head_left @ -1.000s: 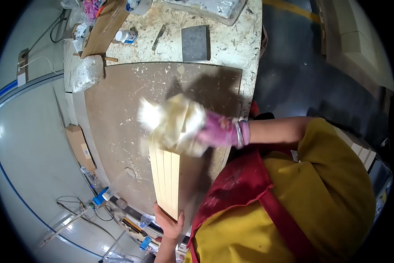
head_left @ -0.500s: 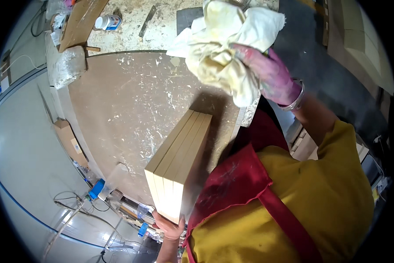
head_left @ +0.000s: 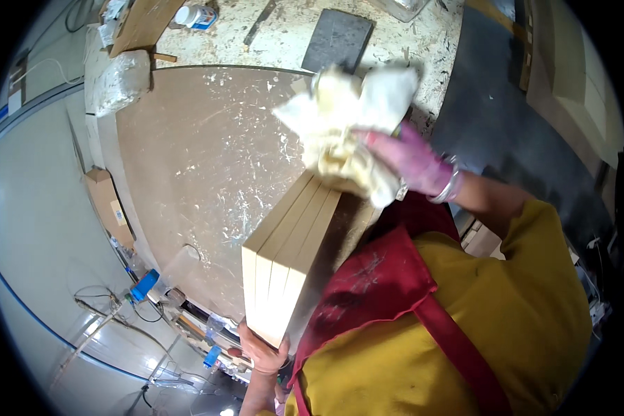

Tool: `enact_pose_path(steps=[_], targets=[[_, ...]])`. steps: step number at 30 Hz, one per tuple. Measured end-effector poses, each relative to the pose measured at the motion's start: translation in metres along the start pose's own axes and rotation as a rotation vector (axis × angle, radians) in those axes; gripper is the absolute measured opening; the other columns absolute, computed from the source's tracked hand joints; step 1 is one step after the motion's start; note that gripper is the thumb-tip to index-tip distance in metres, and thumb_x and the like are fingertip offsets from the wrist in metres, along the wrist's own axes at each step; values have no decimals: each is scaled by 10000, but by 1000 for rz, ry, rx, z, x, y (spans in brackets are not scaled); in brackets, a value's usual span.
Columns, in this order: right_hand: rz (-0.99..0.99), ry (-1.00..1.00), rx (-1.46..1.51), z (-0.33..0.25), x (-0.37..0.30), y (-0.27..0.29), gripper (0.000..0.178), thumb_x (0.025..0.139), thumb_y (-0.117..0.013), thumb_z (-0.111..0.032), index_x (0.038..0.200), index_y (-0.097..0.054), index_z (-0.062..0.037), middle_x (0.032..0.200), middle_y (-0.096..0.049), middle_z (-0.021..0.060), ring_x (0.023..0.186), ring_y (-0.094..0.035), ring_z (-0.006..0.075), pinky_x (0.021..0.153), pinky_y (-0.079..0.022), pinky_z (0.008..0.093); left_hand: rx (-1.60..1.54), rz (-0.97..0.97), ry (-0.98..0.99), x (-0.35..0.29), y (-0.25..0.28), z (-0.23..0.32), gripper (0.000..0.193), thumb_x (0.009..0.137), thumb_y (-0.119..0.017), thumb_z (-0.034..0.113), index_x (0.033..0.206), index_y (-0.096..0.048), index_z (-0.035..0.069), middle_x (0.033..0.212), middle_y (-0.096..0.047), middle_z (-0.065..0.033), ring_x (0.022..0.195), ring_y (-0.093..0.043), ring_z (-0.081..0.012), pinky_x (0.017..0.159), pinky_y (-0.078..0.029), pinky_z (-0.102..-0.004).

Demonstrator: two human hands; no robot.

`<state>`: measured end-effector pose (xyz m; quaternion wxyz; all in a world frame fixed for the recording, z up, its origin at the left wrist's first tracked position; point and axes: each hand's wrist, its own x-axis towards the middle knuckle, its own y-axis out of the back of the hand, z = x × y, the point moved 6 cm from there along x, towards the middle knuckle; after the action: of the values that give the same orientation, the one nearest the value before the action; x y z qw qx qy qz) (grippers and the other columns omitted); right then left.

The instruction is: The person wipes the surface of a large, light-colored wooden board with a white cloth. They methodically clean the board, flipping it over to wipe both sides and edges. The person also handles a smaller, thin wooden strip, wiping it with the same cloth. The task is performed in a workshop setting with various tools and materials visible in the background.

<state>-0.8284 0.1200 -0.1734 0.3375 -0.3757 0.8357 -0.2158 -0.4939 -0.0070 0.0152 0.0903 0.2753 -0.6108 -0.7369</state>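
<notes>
A stack of several flat tan boards (head_left: 287,232), standing on edge side by side, extends from the worktable toward me. My left hand (head_left: 262,352) grips the near lower end of the stack, fingers on one side and thumb on the other. My right hand (head_left: 412,161), stained pink-purple and with a bangle at the wrist, clutches a crumpled white and yellowish cloth (head_left: 346,135). The cloth overlaps the far end of the boards in view and hides it; whether it touches them I cannot tell. Motion blurs the cloth and the fingers.
The brown, white-specked tabletop (head_left: 180,152) lies under the boards. At the back are a dark grey slab (head_left: 337,39), a thin metal strip (head_left: 260,22), a white bottle (head_left: 196,16) and a plastic-wrapped bundle (head_left: 123,83). A blue clamp-like piece (head_left: 145,284) is at the left edge.
My right hand has brought the cloth down toward the far end of the boards, uncovering the grey slab. My left hand keeps its grip. The whole view has shifted slightly.
</notes>
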Motion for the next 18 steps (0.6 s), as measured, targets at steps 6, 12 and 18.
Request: enact_pose_path(steps=[6, 12, 18], targets=[[-124, -170, 485, 32, -44, -83, 196, 864, -533, -84, 1041, -594, -26, 995, -596, 77, 893, -581, 206, 773, -471, 319, -194, 3, 31, 14, 1, -6, 644, 642, -692, 241, 1144, -409, -47, 995, -509, -234, 908, -512, -407, 805, -421, -438], [-697, 136, -1100, 7, -13, -63, 520, 774, -652, -404, 1093, -522, -15, 965, -591, 92, 822, -564, 162, 706, -490, 304, -222, 68, 46, -12, 12, -19, 650, 675, -689, 275, 1195, -390, 25, 1059, -509, -188, 960, -508, -375, 822, -420, -411], [-608, -54, -959, -35, -13, -101, 507, 638, -747, -46, 1093, -527, -2, 857, -629, 68, 732, -579, 129, 633, -487, 258, 57, 110, 230, -79, 12, -57, 894, 600, -768, 379, 1302, -323, 50, 1154, -473, -183, 1026, -490, -346, 851, -402, -400]])
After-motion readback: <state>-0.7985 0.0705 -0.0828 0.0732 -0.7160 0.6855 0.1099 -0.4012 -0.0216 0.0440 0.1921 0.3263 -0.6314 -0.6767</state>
